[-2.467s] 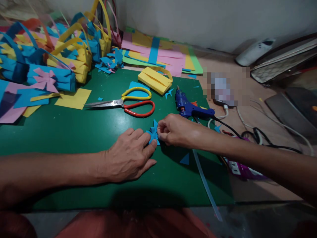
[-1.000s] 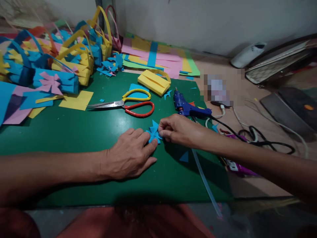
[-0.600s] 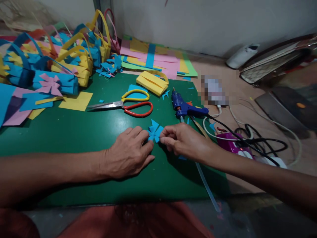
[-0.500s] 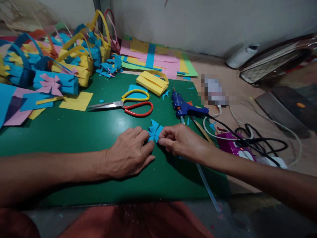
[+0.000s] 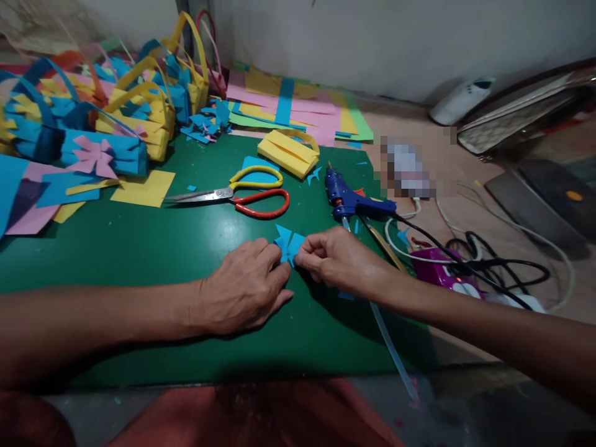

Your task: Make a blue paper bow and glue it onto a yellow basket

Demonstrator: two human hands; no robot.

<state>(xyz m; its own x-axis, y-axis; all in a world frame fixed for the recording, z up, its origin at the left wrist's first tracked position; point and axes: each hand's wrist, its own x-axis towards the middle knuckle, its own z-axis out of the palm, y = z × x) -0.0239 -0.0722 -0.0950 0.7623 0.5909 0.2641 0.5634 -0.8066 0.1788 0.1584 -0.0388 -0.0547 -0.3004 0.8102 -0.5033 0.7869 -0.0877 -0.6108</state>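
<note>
Between my two hands lies a small blue paper flower (image 5: 289, 243) with pointed petals, low over the green tabletop (image 5: 153, 248). My left hand (image 5: 251, 282) rests on its side on the table, its index finger and thumb closed on the flower's left petals. My right hand (image 5: 333, 257) pinches the right petal between thumb and fingertips. Just beyond the hands, scissors (image 5: 228, 194) with one yellow and one red handle lie with the blades to the left. A folded yellow paper bag (image 5: 287, 154) stands behind them. The blue glue gun (image 5: 347, 197) is beyond my right hand.
Finished paper bags (image 5: 105, 152) crowd the back left. Coloured paper sheets (image 5: 288, 105) are stacked along the wall, with blue scraps (image 5: 205, 124) beside them. At the right are a purple power adapter (image 5: 435, 270), tangled cables (image 5: 503, 261) and a quilted bag (image 5: 493, 130).
The blue flower has turned slightly between my fingers, its upper petal swinging a little to the left. Both hands keep their grip. The view has shifted slightly.
</note>
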